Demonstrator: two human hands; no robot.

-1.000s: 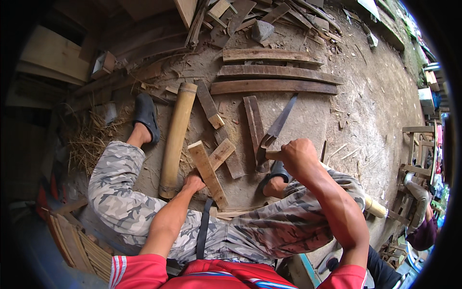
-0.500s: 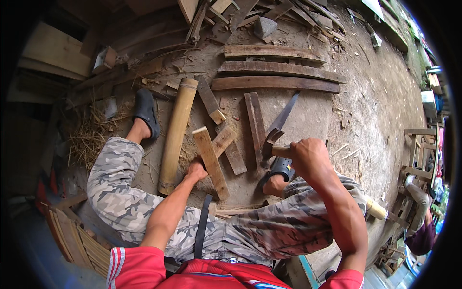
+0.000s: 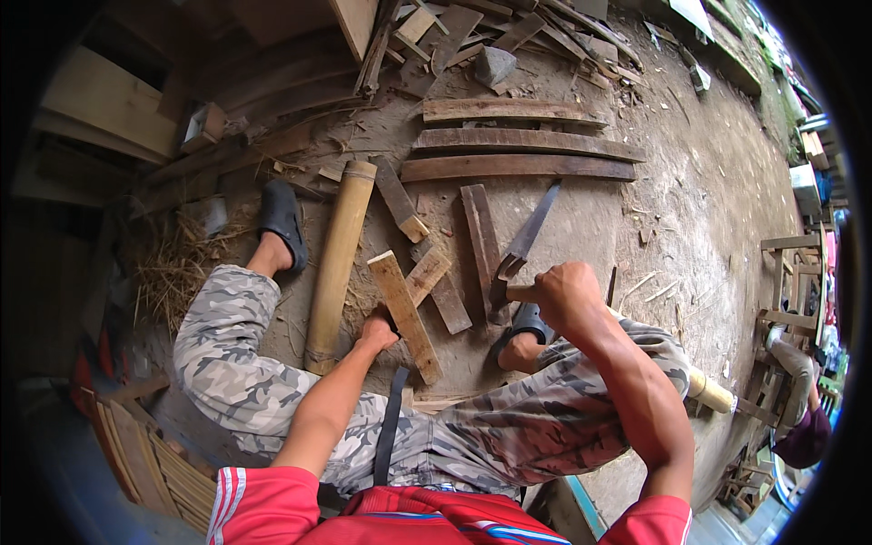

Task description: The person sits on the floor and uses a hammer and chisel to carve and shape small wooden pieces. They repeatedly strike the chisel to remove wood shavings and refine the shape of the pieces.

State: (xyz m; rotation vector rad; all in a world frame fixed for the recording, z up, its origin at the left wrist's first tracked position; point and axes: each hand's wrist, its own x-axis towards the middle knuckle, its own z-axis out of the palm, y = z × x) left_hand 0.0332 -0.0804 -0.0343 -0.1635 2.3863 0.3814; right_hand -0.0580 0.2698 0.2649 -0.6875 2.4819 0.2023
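Note:
My left hand (image 3: 378, 332) is closed around the near end of a short wooden piece (image 3: 430, 272). A pale wooden slat (image 3: 403, 309) lies across that piece, forming a cross; whether they are fastened I cannot tell. Held up to the right of the crossed wood, a claw hammer (image 3: 522, 293) has its wooden handle in my closed right hand (image 3: 570, 298). The hammer's dark head is apart from the slat. Beyond it lies a handsaw blade (image 3: 536, 222), with its near end partly hidden behind the hammer.
A bamboo pole (image 3: 341, 263) lies to the left. Dark wooden blocks (image 3: 480, 241) are scattered ahead, with several long boards (image 3: 518, 168) beyond them. Scrap wood (image 3: 518, 36) and a grey stone (image 3: 494, 65) sit farther off. At the far right, another person (image 3: 801, 381) is partly visible.
The whole view has shifted slightly, so the ground things sit lower in it. My right hand and the hammer have moved a little leftward. My left hand keeps its hold.

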